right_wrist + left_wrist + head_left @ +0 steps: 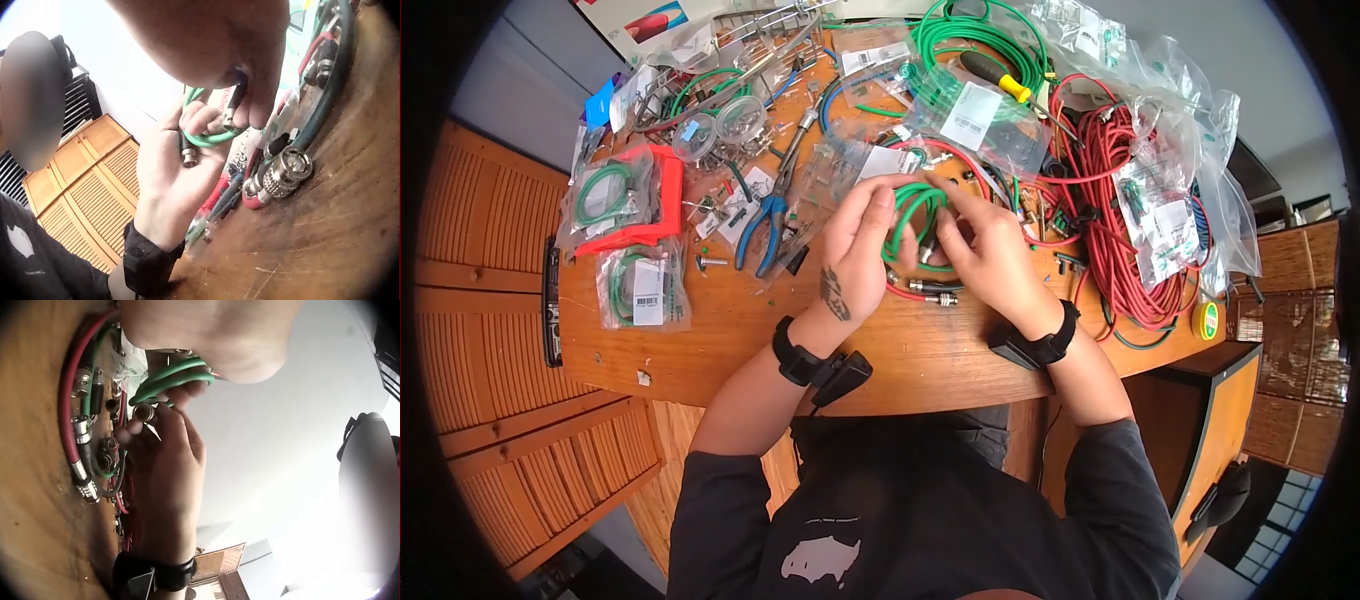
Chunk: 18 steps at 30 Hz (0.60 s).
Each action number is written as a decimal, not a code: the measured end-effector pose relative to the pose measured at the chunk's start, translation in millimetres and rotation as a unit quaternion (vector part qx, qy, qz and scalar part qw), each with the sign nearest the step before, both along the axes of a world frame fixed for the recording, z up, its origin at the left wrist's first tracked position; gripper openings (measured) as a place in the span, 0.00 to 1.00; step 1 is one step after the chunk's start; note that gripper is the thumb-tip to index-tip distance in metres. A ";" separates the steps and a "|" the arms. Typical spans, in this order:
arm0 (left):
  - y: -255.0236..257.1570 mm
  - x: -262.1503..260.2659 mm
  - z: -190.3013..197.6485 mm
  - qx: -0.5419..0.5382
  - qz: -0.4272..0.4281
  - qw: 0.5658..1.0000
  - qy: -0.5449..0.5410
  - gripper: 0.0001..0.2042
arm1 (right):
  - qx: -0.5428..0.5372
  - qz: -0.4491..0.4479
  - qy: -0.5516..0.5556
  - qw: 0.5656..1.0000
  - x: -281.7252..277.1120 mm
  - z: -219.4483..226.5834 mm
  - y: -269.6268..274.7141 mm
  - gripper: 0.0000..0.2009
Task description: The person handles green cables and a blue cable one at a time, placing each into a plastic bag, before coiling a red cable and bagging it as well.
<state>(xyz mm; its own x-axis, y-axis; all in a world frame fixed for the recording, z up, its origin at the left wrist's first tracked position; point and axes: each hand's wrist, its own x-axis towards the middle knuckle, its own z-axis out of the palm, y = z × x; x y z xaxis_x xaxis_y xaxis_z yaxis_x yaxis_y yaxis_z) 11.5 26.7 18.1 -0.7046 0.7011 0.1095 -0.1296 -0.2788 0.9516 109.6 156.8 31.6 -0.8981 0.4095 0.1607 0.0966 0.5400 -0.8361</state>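
Observation:
A small coil of green cable (913, 212) is held between both hands over the table's near middle. My left hand (860, 250) holds the coil, fingers curled round it; a dark-sleeved metal connector (189, 157) lies against the palm in the right wrist view. My right hand (992, 255) pinches another connector (145, 412), round-ended and metal, between thumb and fingers. Part of the coil is hidden behind the fingers. On the table just below the hands lie a black and red cable's connectors (940, 298), seen up close in the right wrist view as a knurled BNC connector (289, 172).
Blue-handled pliers (762, 230) lie left of the hands, beside a red bin (668, 190) and bagged green cables (625, 290). A large red cable bundle (1125, 240) lies to the right. Behind are a yellow-black screwdriver (997, 77), a green cable coil (1025, 45) and plastic bags (1180, 110).

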 end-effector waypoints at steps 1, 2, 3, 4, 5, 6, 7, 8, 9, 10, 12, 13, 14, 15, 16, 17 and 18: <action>-1.7 -0.2 -0.4 0.011 -0.023 1.000 -0.005 0.19 | -0.001 -0.001 0.000 1.000 0.0 -1.1 1.5 0.16; -1.3 0.1 -4.0 0.011 -0.025 1.000 -0.005 0.19 | -0.068 0.000 -0.016 0.998 -0.2 -1.7 5.1 0.16; -0.2 0.6 -8.8 0.007 -0.019 0.998 0.057 0.17 | -0.136 0.001 -0.033 0.990 -0.1 -2.7 8.3 0.16; 0.3 1.1 -11.4 0.004 -0.012 0.993 0.119 0.16 | -0.135 -0.001 -0.033 0.990 -0.5 -5.8 10.4 0.16; -1.9 2.0 -12.0 0.012 -0.036 0.995 0.098 0.15 | -0.259 0.002 -0.027 0.965 -1.3 -10.3 12.2 0.15; -1.2 1.9 -11.1 0.012 -0.035 0.994 0.098 0.15 | -0.379 0.006 -0.021 0.925 -2.4 -11.8 13.6 0.15; 0.2 1.3 -10.3 0.021 -0.034 0.993 0.110 0.15 | -0.406 0.028 -0.050 0.912 -1.2 -3.2 16.9 0.16; 1.0 1.0 -9.7 0.031 -0.033 0.992 0.122 0.15 | -0.406 0.029 -0.049 0.912 -0.8 -2.9 18.0 0.16; 1.1 1.1 -9.1 0.031 -0.033 0.991 0.123 0.15 | -0.433 0.032 -0.054 0.899 -0.4 -2.5 19.0 0.16; 0.8 1.8 -8.6 0.036 -0.033 0.991 0.122 0.15 | -0.459 0.035 -0.059 0.886 -0.5 -1.9 19.8 0.16; -0.5 5.0 -8.2 0.040 -0.033 0.991 0.121 0.14 | -0.491 0.032 -0.047 0.869 0.0 -0.3 18.0 0.16; -0.5 7.1 -7.9 0.039 -0.019 0.990 0.137 0.15 | -0.522 0.029 -0.034 0.852 0.0 0.4 17.5 0.16; -0.9 8.7 -7.6 0.037 -0.006 0.987 0.154 0.15 | -0.522 0.029 -0.034 0.852 0.2 -0.6 17.9 0.16; -2.3 8.9 -8.3 0.025 -0.004 0.985 0.171 0.14 | -0.564 0.037 -0.033 0.824 0.5 -3.1 18.8 0.15; -4.0 9.0 -6.6 0.025 -0.005 0.985 0.172 0.14 | -0.604 0.046 -0.031 0.795 0.8 -5.7 20.3 0.14; -5.9 9.0 -2.9 0.009 -0.008 0.976 0.218 0.14 | -0.603 0.060 -0.040 0.794 1.7 -8.1 22.8 0.12; -7.7 8.2 -0.9 -0.008 -0.010 0.965 0.263 0.13 | -0.603 0.061 -0.039 0.794 2.9 -9.4 23.5 0.12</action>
<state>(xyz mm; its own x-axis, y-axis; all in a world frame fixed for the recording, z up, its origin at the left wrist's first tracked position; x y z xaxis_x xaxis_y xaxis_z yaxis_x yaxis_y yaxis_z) 19.6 19.0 17.2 -0.5409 0.7188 0.4367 0.3664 -0.2660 0.8916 112.5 180.2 22.3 -0.9307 0.1328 -0.3408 0.1821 -0.6399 -0.7466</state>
